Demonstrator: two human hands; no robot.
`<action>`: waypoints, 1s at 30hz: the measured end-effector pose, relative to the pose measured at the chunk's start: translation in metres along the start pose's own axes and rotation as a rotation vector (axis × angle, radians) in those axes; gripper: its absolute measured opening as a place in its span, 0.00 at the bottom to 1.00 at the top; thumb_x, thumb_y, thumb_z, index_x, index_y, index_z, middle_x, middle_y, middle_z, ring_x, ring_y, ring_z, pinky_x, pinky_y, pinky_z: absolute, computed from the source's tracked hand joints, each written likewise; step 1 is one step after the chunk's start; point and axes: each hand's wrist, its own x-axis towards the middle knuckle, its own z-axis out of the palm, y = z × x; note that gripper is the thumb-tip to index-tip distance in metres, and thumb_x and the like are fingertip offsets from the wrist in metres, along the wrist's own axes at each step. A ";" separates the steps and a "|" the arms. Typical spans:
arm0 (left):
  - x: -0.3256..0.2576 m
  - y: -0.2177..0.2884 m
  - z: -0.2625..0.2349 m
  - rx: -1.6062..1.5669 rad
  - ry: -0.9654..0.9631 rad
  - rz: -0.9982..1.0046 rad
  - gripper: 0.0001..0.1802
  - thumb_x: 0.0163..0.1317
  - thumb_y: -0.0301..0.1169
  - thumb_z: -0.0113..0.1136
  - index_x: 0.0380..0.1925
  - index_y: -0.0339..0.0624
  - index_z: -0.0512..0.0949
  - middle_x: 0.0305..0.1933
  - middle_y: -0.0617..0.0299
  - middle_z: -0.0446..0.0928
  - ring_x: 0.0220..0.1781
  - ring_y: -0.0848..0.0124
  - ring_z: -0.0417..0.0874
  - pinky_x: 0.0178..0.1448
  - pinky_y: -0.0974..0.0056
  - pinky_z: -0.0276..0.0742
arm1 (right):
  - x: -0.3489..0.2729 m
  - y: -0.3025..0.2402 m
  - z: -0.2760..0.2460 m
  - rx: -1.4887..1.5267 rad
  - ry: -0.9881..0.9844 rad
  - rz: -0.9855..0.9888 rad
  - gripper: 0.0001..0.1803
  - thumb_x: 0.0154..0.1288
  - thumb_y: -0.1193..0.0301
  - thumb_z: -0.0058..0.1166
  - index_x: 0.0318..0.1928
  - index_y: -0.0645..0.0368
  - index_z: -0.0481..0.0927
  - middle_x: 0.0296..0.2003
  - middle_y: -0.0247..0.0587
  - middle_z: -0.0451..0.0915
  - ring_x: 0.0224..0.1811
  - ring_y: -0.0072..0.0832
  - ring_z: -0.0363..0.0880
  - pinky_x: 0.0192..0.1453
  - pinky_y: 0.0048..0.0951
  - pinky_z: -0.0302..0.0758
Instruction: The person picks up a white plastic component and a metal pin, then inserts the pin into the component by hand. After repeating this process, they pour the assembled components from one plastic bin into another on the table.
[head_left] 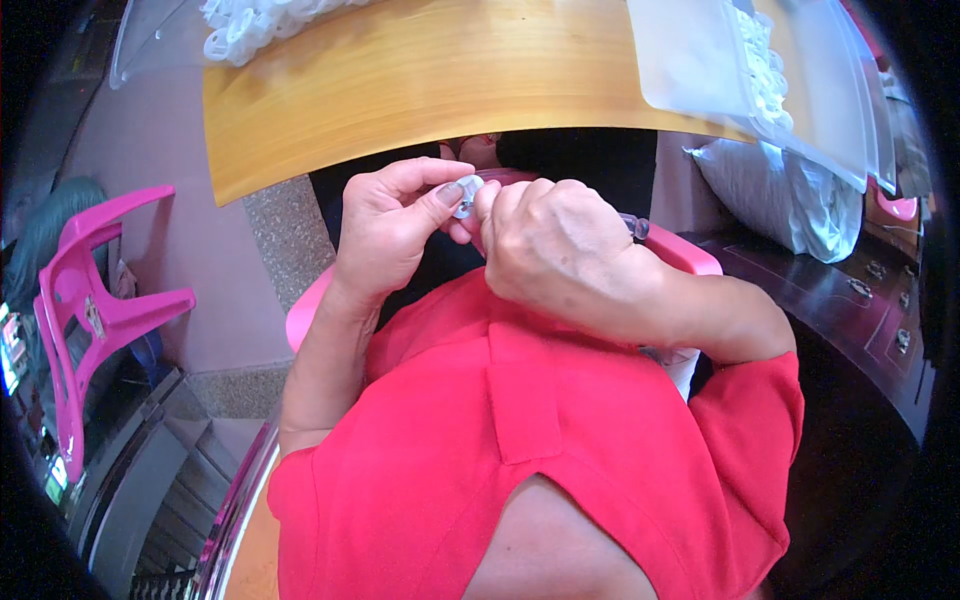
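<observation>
Our left hand pinches a small white piece, roundish and glossy with a darker spot, just off the near edge of the table. Our right hand is curled tightly around a tool, its dark, see-through handle end showing on the right. On the left we see a pink chair with a pale sticker, too small to read. The yellow-brown wooden table bears a white heap far left; right, a clear bin stands above a whitish sack.
</observation>
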 end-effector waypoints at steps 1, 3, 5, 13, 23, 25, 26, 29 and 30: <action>0.000 0.000 0.000 0.021 0.013 0.002 0.10 0.63 0.21 0.55 0.43 0.28 0.79 0.35 0.53 0.81 0.29 0.71 0.80 0.35 0.70 0.80 | 0.001 0.001 0.001 0.029 -0.016 -0.008 0.09 0.60 0.69 0.49 0.28 0.63 0.72 0.18 0.38 0.71 0.18 0.28 0.74 0.20 0.29 0.70; 0.003 0.001 -0.002 -0.059 0.027 0.009 0.10 0.64 0.21 0.55 0.43 0.28 0.78 0.35 0.52 0.81 0.30 0.70 0.81 0.35 0.69 0.80 | 0.002 0.003 0.006 0.058 -0.031 -0.011 0.09 0.60 0.69 0.49 0.29 0.63 0.72 0.18 0.38 0.71 0.18 0.28 0.74 0.20 0.29 0.70; 0.005 0.005 -0.008 -0.232 0.001 0.026 0.12 0.67 0.22 0.50 0.47 0.27 0.76 0.38 0.48 0.81 0.33 0.65 0.83 0.37 0.65 0.81 | 0.002 0.004 0.013 0.291 0.095 0.144 0.10 0.61 0.69 0.47 0.31 0.64 0.75 0.19 0.41 0.75 0.18 0.29 0.77 0.17 0.29 0.73; 0.007 0.010 -0.009 -0.296 -0.059 0.065 0.14 0.68 0.23 0.47 0.50 0.26 0.73 0.41 0.44 0.80 0.37 0.59 0.84 0.40 0.62 0.82 | -0.007 0.002 0.003 0.348 0.021 0.304 0.18 0.57 0.72 0.51 0.47 0.68 0.72 0.23 0.40 0.72 0.24 0.30 0.77 0.22 0.28 0.73; 0.004 0.007 -0.001 -0.249 -0.005 0.069 0.13 0.66 0.22 0.51 0.49 0.26 0.75 0.40 0.47 0.80 0.36 0.63 0.82 0.42 0.64 0.81 | 0.001 -0.001 0.001 0.274 0.105 0.324 0.10 0.62 0.68 0.48 0.27 0.62 0.74 0.17 0.41 0.74 0.17 0.28 0.78 0.17 0.28 0.75; 0.004 0.005 -0.001 -0.231 0.006 0.075 0.13 0.65 0.21 0.52 0.48 0.26 0.75 0.40 0.48 0.80 0.36 0.64 0.82 0.42 0.64 0.81 | 0.002 0.000 0.000 0.251 0.101 0.330 0.10 0.60 0.69 0.49 0.26 0.62 0.75 0.17 0.41 0.74 0.18 0.28 0.78 0.17 0.27 0.75; 0.004 0.004 -0.001 -0.214 0.018 0.081 0.13 0.65 0.21 0.53 0.48 0.26 0.76 0.40 0.48 0.80 0.36 0.65 0.82 0.41 0.65 0.81 | 0.002 0.001 -0.001 0.233 0.091 0.288 0.09 0.58 0.70 0.50 0.26 0.63 0.76 0.17 0.42 0.75 0.18 0.28 0.79 0.17 0.27 0.75; 0.003 0.003 0.002 -0.173 0.050 0.109 0.12 0.64 0.21 0.55 0.46 0.27 0.77 0.39 0.50 0.81 0.34 0.66 0.82 0.40 0.65 0.81 | 0.003 0.006 0.003 0.199 0.012 0.176 0.09 0.57 0.70 0.50 0.29 0.65 0.76 0.19 0.42 0.76 0.20 0.29 0.80 0.20 0.28 0.75; 0.003 0.003 0.002 -0.173 0.049 0.110 0.12 0.64 0.21 0.55 0.46 0.27 0.77 0.39 0.50 0.81 0.34 0.66 0.82 0.40 0.65 0.81 | 0.004 0.007 0.004 0.184 -0.057 0.106 0.10 0.59 0.70 0.49 0.33 0.66 0.75 0.22 0.42 0.76 0.22 0.30 0.80 0.23 0.27 0.76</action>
